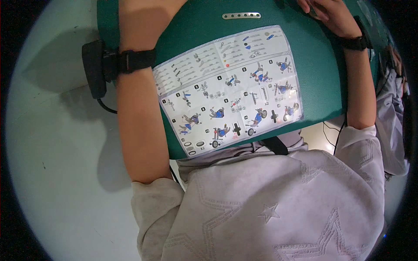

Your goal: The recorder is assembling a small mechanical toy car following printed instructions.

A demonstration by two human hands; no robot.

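Observation:
A printed instruction sheet (pixel 228 89) with small step-by-step assembly pictures lies on a green board (pixel 196 26) right in front of me. My left hand (pixel 143 21) reaches past the sheet's left edge toward the top of the view, where its fingers are cut off. My right hand (pixel 328 15) rests on the green board beyond the sheet's upper right corner, its fingertips partly out of view. Nothing shows in either hand. Both wrists wear black straps, and the left one carries a black box (pixel 93 67) with a cable.
A small metal plate with holes (pixel 241 15) sits on the board above the sheet. A pale surface (pixel 56 152) spreads to the left and below. My light grey sweatshirt (pixel 270 204) fills the lower view. Thin cables (pixel 331 135) hang at the right.

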